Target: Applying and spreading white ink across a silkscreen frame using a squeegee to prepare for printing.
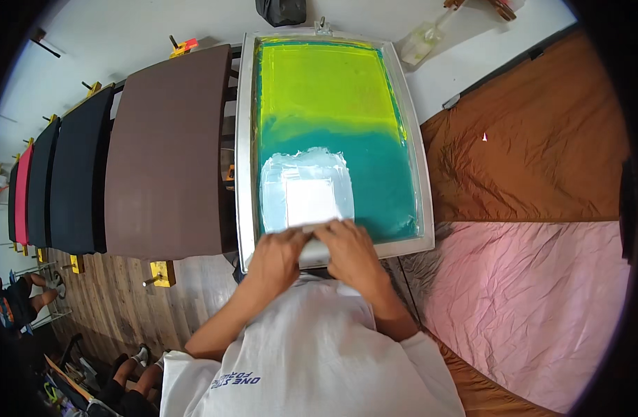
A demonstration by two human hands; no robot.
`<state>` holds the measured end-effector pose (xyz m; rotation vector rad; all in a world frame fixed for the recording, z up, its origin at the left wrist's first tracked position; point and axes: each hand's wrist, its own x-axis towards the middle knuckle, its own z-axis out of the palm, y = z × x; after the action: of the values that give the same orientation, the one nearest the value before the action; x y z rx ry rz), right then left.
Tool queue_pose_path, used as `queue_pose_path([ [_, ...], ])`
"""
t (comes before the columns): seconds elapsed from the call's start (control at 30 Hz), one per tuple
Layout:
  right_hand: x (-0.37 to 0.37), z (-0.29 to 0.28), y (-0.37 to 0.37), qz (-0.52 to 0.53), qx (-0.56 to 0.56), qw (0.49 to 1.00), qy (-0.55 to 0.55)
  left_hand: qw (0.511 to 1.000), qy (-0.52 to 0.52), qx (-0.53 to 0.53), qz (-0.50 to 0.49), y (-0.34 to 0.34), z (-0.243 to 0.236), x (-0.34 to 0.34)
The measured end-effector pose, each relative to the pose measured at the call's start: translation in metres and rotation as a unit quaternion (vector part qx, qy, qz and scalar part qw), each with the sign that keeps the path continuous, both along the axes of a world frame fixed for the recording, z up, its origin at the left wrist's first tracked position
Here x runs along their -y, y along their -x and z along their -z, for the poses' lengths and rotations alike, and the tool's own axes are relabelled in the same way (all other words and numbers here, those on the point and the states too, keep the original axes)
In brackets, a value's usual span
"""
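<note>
In front of me lies a silkscreen with a whitish frame (246,174). Its mesh is lime green (326,76) at the far part and teal (383,182) at the near part. A patch of white ink (271,191) covers the near left of the mesh, around a brighter rectangle (310,199). My left hand (278,256) and my right hand (351,251) are side by side at the frame's near edge. Both have their fingers curled over a pale squeegee (315,256), whose lower edge is mostly hidden by the hands.
A brown fabric-covered board (169,160) stands left of the screen, with black boards (83,174) and a pink one (24,194) beyond. A yellow clamp (163,273) juts out below. Crumpled brown (527,160) and pink sheets (520,299) lie right. Another person's legs (138,375) show lower left.
</note>
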<state>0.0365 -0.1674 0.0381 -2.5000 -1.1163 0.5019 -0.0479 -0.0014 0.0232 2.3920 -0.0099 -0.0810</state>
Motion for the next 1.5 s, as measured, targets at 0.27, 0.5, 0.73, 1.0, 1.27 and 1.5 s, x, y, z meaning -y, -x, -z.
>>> queue_pose_path([
  [0.27,-0.025,0.023,-0.028,0.044,0.095,0.994,-0.031,0.991,-0.019,0.126,-0.046,-0.039,0.028,-0.013],
  [0.5,0.002,-0.003,0.015,-0.013,0.002,1.000,0.021,0.999,-0.012,-0.021,-0.029,0.018,-0.002,0.014],
  [0.73,-0.037,0.009,-0.051,0.034,0.078,0.996,-0.009,0.994,-0.016,0.095,-0.054,-0.057,0.004,-0.021],
  [1.0,0.002,0.018,0.017,0.032,0.087,0.995,-0.043,0.998,-0.054,0.006,-0.019,0.022,0.010,0.014],
  [1.27,-0.036,0.001,-0.058,0.011,0.078,0.997,0.000,0.999,0.004,0.035,-0.020,-0.060,-0.002,-0.030],
  [1.5,-0.028,0.027,-0.035,0.032,0.093,0.994,-0.045,0.988,-0.022,0.155,-0.020,-0.042,0.027,-0.023],
])
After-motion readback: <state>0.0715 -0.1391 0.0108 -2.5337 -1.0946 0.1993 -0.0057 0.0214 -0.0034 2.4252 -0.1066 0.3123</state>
